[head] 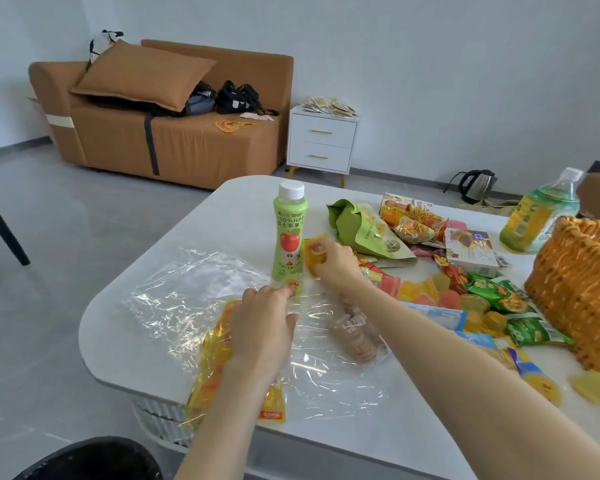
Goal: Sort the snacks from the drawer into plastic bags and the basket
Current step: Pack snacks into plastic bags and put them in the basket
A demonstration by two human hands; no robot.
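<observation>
Snacks [447, 292] on counter [243, 202]; pinches yellow packet [313, 259] beside juice bottle [289, 237] with right grip [329, 263], presses plastic bag [174, 296] near left edge with open left grip [262, 327].

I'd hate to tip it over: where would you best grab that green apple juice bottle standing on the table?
Wrap the round body of the apple juice bottle at mid height, coming from its left. It stands upright, and the right hand with a yellow packet crowds its right side.
</observation>
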